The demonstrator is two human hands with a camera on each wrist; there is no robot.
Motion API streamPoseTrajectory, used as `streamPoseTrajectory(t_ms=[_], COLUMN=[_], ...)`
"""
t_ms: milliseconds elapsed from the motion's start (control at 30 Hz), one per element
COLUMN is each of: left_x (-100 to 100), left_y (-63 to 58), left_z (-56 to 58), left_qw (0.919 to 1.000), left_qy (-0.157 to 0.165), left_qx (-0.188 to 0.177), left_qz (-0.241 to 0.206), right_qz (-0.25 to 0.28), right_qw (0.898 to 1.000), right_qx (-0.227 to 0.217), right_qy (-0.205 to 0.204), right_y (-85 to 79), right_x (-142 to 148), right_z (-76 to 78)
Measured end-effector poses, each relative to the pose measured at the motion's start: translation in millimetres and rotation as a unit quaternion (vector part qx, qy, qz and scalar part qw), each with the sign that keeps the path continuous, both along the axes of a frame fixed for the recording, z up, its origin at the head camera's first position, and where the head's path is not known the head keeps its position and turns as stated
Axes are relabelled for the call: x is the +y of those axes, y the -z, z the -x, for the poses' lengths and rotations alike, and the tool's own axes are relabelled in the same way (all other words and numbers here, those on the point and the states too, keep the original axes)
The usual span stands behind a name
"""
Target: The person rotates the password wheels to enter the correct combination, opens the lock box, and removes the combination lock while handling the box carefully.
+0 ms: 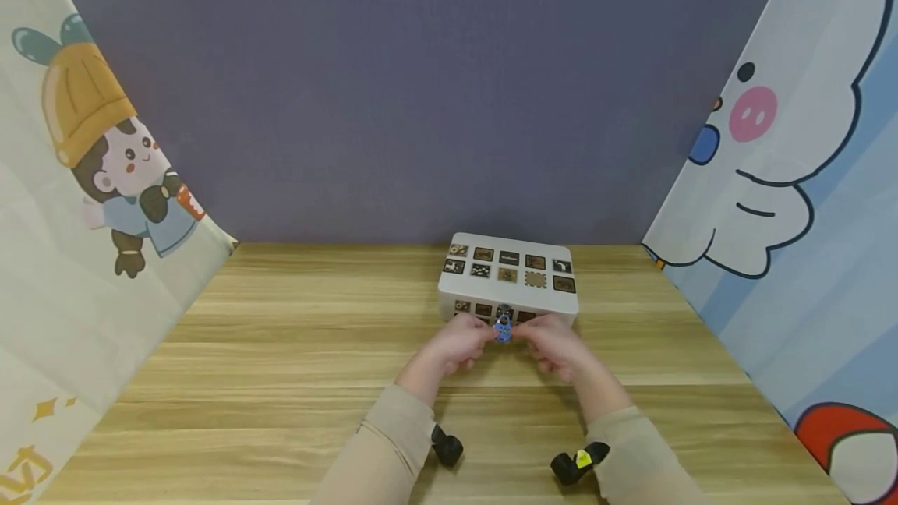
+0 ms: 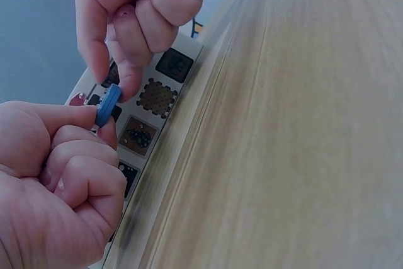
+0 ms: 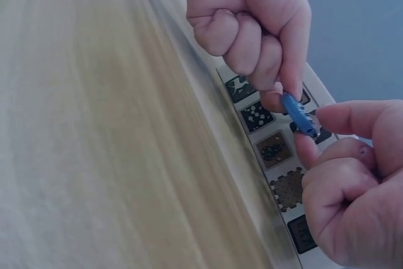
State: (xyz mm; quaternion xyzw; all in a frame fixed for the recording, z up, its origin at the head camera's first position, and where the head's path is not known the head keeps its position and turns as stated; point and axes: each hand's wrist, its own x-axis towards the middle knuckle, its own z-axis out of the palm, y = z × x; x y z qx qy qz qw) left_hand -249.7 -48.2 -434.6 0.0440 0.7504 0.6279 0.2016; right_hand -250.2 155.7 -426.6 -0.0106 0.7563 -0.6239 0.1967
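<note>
A small blue combination padlock hangs at the metal clasp on the front of a white box printed with brown and black square pictures. My left hand pinches one side of the padlock between thumb and index finger, its other fingers curled in. From the opposite side, my right hand has thumb and index finger about the other end of the padlock. In the left wrist view the padlock is seen edge-on between both hands' fingertips; its dials are too small to read.
The box stands near the back edge of a wood-grain table. A grey panel rises behind it. Cartoon-printed cloths flank the table, one on the left and one on the right.
</note>
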Motion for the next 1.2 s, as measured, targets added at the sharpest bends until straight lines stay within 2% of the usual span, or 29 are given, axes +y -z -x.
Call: streamPoseTrajectory(t_ms=[833, 1200], left_x=[2.8, 2.6], left_y=[0.4, 2.6], left_z=[0.7, 3.0], left_qw=[0.9999, 0.9999], left_qy=[-0.014, -0.013], left_qx=[0.001, 0.004], left_qz=[0.004, 0.008], right_qz=[0.037, 0.036], right_qw=[0.999, 0.999], right_qx=[0.002, 0.008], right_qy=[0.024, 0.025], right_y=[12.2, 13.3], right_x=[-12.3, -12.7], right_z=[-1.2, -1.2])
